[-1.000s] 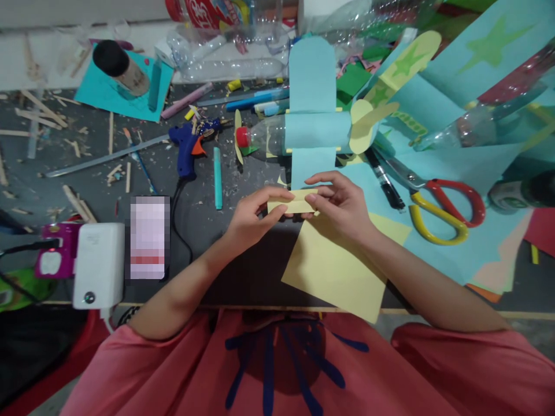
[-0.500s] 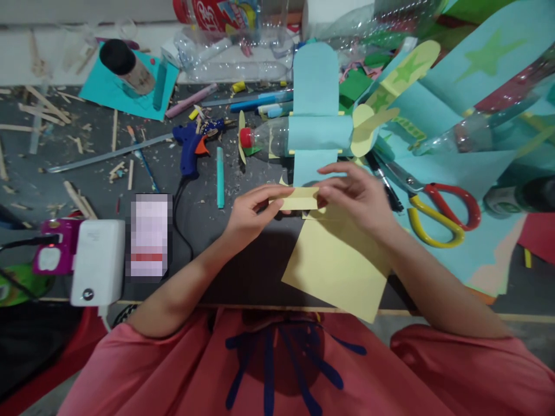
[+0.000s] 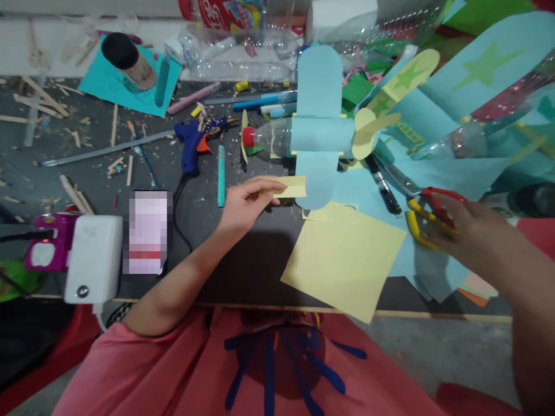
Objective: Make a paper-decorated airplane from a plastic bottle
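Between the thumb and fingers of my left hand [image 3: 247, 203] is a small folded strip of yellow paper [image 3: 295, 186]. My right hand [image 3: 474, 234] is at the red and yellow handles of the scissors [image 3: 414, 232], fingers curled over them; the blades point up and left. Just beyond the strip lies a plastic bottle [image 3: 277, 138] with a red cap, wrapped in light blue paper, with rounded blue paper wings [image 3: 318, 81] and yellow paper pieces at both ends. A larger yellow sheet [image 3: 342, 260] rests on the table in front of me.
A blue glue gun [image 3: 188, 144] and a teal marker [image 3: 221, 176] lie left of the bottle. Farther left are a phone [image 3: 147, 231], a white power bank [image 3: 93, 260] and scattered wood sticks. Light blue paper [image 3: 459, 179] and a dark-capped bottle [image 3: 535, 199] are at right.
My right hand has let go of the yellow paper strip and moved right to the scissors' handles. My left hand keeps the strip, slightly farther left.
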Demonstrator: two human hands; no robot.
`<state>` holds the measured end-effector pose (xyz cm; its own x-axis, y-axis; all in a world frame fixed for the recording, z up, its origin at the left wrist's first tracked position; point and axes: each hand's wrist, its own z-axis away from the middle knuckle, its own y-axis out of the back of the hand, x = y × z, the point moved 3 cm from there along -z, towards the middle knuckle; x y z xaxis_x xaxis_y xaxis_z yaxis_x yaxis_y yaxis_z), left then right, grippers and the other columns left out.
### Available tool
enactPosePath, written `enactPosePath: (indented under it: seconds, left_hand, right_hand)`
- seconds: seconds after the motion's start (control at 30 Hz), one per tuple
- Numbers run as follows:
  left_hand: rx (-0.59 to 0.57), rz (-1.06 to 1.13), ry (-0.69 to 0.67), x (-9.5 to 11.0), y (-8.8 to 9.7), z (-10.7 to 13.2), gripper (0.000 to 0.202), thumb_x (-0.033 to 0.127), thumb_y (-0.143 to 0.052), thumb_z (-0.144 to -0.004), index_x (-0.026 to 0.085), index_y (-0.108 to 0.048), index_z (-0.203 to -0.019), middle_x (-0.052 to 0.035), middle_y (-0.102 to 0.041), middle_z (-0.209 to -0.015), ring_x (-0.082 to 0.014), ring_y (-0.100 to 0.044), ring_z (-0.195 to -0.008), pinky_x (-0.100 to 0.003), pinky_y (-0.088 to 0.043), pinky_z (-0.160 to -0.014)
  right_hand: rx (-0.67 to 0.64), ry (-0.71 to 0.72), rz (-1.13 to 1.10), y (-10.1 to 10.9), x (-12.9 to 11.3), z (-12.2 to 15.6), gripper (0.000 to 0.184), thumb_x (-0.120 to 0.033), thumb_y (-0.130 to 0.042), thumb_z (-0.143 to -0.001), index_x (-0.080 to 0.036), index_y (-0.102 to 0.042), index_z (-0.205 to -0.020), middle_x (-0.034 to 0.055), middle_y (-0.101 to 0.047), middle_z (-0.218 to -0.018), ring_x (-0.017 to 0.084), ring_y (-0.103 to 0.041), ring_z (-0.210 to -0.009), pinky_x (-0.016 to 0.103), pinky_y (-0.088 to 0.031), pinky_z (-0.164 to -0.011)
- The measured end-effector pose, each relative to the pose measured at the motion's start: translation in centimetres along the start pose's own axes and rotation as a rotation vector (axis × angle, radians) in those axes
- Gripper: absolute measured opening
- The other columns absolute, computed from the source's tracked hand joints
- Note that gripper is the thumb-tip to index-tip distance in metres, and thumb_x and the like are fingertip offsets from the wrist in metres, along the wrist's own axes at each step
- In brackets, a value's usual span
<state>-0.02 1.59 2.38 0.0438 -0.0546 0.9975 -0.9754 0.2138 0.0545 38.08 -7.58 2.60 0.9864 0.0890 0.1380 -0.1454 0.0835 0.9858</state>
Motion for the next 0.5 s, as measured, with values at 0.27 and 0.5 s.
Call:
enactPosePath:
  seconds: [0.27,0.5]
  left_hand:
    - [-0.048,-0.007,0.023,-0.5,0.0,-0.2,0.017,0.015,-0.064,-0.078,0.019,-0.077,-0.088,-0.0029,-0.078,-0.095,-0.0108,-0.070,-0.071,-0.021,-0.059,-0.063]
    - [-0.057,-0.054,-0.009,-0.4,0.1,-0.3,0.012,0.018,-0.065,-0.081,0.019,-0.076,-0.086,-0.0052,-0.076,-0.097,-0.0167,-0.071,-0.094,-0.027,-0.061,-0.074]
  right_hand:
    - [-0.140,-0.096,-0.074,2.0,-2.3,-2.2,0.054,-0.032,-0.043,-0.088,-0.012,-0.048,-0.137,0.0234,-0.064,-0.107,0.036,-0.065,-0.092,0.043,-0.052,-0.082]
    - [-0.171,-0.213,-0.151,3.4,0.2,-1.2,0.045,-0.032,-0.047,-0.082,-0.020,-0.050,-0.126,0.0182,-0.069,-0.110,0.030,-0.069,-0.093,0.037,-0.052,-0.073]
